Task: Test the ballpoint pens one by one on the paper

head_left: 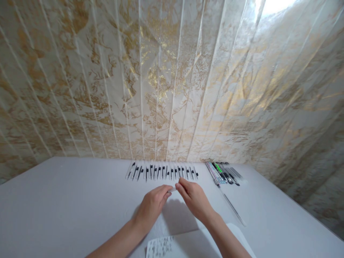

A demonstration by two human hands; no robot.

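Row of pen parts (163,172): clear barrels and thin dark pieces with black tips, laid side by side across the far part of the white table (67,200).

Left hand (153,201): thumb and forefinger closed in a narrow pinch on the near-side end of the tube, the other fingers curled in.

Sheet (188,247): pale, handwriting on its left part, flat below the hands; right forearm passes over it.

Tube (172,190): one, slim, pale, held between the two hands above the table; only a short middle length shows, contents hidden. Judged light, stiff, thin-walled plastic; smooth, so apt to roll or slip in a loose grip; could crack if bent hard. Best taken by its ends, fingertips opposed, pulling or pressing along its length.

Right hand (194,197): fingers bunched, thumb and forefinger pinching the other end, the rest curled.

Pens (219,172): grouped, one green, the rest clear or dark.

Lone pen (232,208): clear, slanting, nearer than the group.

Refills (236,172): dark, thin, fanned beside the pens.
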